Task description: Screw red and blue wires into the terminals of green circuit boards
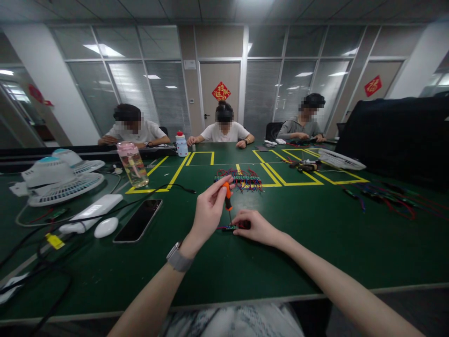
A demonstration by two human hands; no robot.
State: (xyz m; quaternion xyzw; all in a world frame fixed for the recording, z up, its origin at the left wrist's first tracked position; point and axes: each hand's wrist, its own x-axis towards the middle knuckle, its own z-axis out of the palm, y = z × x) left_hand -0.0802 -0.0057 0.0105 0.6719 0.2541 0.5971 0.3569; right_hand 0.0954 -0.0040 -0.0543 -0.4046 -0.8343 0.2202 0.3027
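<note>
My left hand [211,203] is closed around the orange and black handle of a screwdriver [228,195], held upright. Its thin shaft points down onto a small green circuit board [230,228] lying on the green table. Fingers of my right hand [255,226] pinch the right end of that board, close to the screwdriver tip. A red and blue wire shows at the board's left end. Part of the board and whatever lies under my right palm are hidden. Just beyond my hands is a row of circuit boards [242,179] with red and blue wires.
A black phone [138,221], white case [106,227], power strip [91,213], clear bottle [133,164] and white fans [66,182] stand left. More wired boards [389,196], a keyboard [342,159] and a black monitor [400,140] are right. Several people sit across the table [147,276].
</note>
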